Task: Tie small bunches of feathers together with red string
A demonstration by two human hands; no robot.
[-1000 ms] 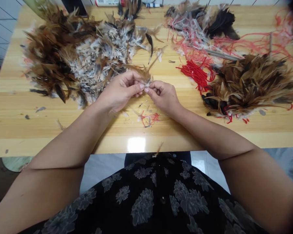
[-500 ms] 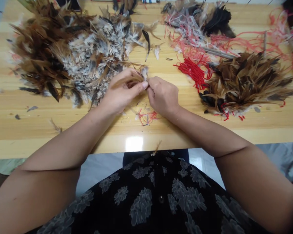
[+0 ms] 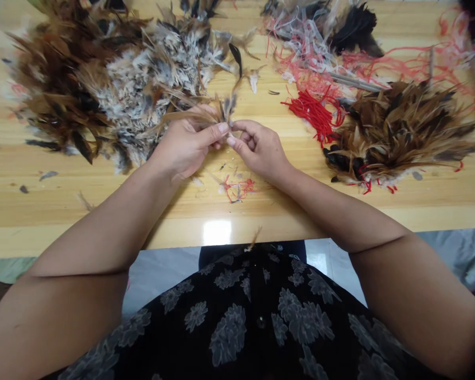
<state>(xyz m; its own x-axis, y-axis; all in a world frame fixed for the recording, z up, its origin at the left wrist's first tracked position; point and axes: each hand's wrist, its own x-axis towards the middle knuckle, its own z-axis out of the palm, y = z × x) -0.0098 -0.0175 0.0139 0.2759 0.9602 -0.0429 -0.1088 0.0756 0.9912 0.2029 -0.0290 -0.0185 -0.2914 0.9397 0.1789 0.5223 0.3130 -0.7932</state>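
My left hand [image 3: 192, 140] pinches a small bunch of brown feathers [image 3: 193, 114] between thumb and fingers, their long tips pointing left. Close against it, my right hand [image 3: 259, 145] has thumb and forefinger at the base of the bunch, where pale fluff shows. What lies between the right fingertips is too small to make out. Just left of the hands spreads a big heap of loose feathers [image 3: 138, 89], brown at the far side and whitish nearer. Below the hands lie red thread scraps [image 3: 237, 188].
To the right rests a pile of brown feather bunches [image 3: 399, 132] with red ties. Beside it are cut red strings [image 3: 314, 113]. Farther back lie tangled pink and white strips [image 3: 309, 47] and black feathers [image 3: 356, 29]. The wooden table's [image 3: 174, 232] front edge is near my body.
Both hands have shifted slightly left. The right fingers, curled tight before, have loosened, with thumb and forefinger now showing. More of the feather bunch is visible in my left hand.
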